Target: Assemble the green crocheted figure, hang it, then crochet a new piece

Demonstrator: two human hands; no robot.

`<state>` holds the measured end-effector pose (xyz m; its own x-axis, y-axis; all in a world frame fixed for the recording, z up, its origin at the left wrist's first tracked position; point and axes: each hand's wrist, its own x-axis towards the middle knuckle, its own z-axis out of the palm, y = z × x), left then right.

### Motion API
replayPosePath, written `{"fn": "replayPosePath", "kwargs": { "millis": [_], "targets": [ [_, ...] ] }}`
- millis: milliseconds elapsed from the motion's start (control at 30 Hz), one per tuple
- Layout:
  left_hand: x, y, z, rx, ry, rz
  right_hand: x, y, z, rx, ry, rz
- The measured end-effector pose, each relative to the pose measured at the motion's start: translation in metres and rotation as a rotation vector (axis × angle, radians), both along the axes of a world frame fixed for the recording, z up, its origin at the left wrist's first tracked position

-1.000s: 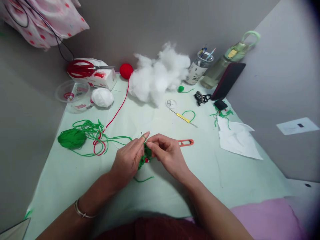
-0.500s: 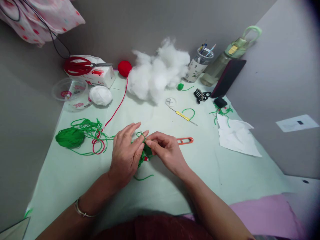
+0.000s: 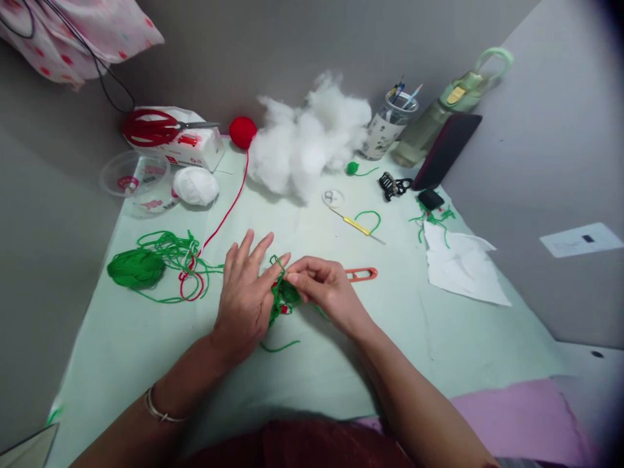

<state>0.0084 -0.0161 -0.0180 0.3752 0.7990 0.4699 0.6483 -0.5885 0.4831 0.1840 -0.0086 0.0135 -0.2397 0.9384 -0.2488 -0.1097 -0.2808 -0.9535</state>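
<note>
My left hand (image 3: 247, 296) lies palm down with its fingers spread, its thumb side against a green crochet piece (image 3: 279, 304) with small red and white spots. The hand covers part of that piece. A thin loop of green yarn (image 3: 277, 260) stands up at the tip of my left index finger. There, my right hand (image 3: 322, 286) pinches the green yarn between thumb and index finger, its other fingers curled in. A loose green tail (image 3: 281, 348) trails on the table below. Just beyond my right knuckles lies an orange plastic stitch holder (image 3: 363, 274), partly hidden.
At left are a green yarn skein (image 3: 136, 268), white yarn ball (image 3: 195, 186), clear tub (image 3: 134, 174) and red-handled scissors (image 3: 153, 127) on a box. Behind sit a red yarn ball (image 3: 242, 132) and white stuffing (image 3: 307, 143). A yellow-handled crochet hook (image 3: 357, 225) and paper (image 3: 461, 266) lie right.
My left fingers have spread wider and lifted slightly. The yarn loop at the index fingertip stands more upright, and more of the crochet piece shows. My right hand keeps its pinch.
</note>
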Motion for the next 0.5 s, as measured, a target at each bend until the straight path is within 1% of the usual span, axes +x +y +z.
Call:
{"fn": "replayPosePath", "kwargs": {
  "millis": [67,167,300,400,500],
  "targets": [
    [-0.0007,0.0004,-0.0004,0.007,0.01,-0.01,0.0003,0.0,-0.0002,-0.003,-0.007,-0.019],
    [-0.0013,0.0011,-0.0016,0.004,0.028,-0.01,-0.0004,-0.0006,-0.0008,-0.026,0.005,0.036],
    [-0.0014,0.0011,-0.0027,0.013,0.014,-0.015,-0.0003,0.0002,-0.0038,-0.05,0.049,-0.015],
    [-0.0015,0.001,-0.0027,0.001,0.025,-0.02,0.0008,0.0012,-0.006,-0.073,0.077,0.03],
    [-0.002,0.0013,-0.0032,-0.008,0.022,-0.025,0.0008,0.0013,-0.0066,-0.091,0.095,-0.005]
  ]
}}
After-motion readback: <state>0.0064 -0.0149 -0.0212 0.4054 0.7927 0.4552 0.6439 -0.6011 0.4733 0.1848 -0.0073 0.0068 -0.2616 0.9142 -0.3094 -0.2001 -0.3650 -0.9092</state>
